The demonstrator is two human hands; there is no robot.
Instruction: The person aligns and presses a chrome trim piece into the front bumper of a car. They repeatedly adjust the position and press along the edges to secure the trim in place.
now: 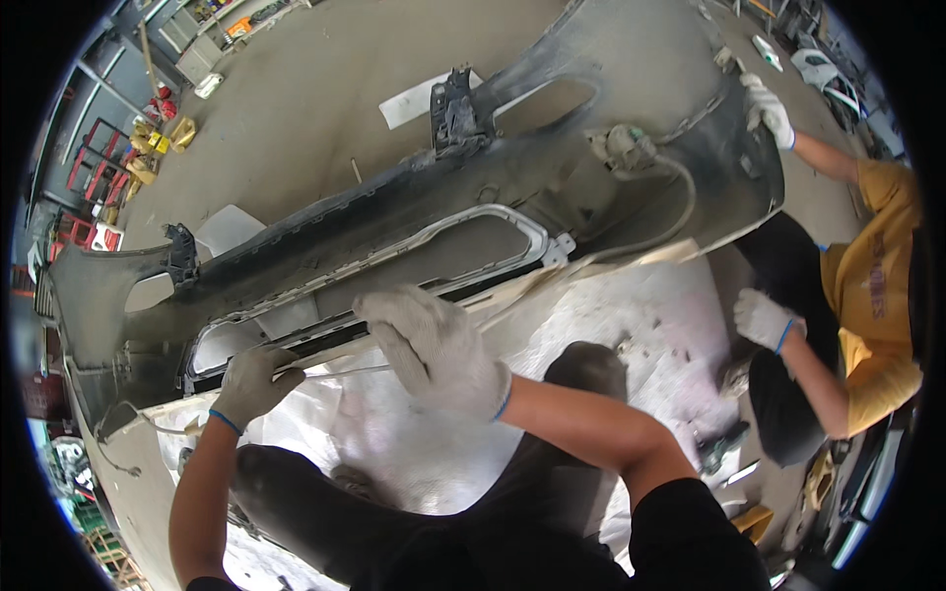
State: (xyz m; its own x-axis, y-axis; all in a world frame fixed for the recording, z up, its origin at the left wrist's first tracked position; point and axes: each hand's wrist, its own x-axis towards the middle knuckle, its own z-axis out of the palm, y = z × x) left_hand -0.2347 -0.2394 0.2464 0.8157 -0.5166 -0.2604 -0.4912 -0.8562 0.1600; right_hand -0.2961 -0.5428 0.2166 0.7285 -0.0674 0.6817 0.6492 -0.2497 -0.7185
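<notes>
Bumper shell point(419, 204), dark: spanning mid-frame, left to upper right. Your left hand point(256, 384), lower left, and right hand point(436, 350), centre: sitting apart by its lower edge; whether clamping, cannot tell. Advisable: be keeping that edge supported, loading evenly.

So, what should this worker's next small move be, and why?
Probably steady the car bumper with the right hand: that hand is at the near edge, the left hand is too, and a co-worker's hand is at the right end.
</notes>
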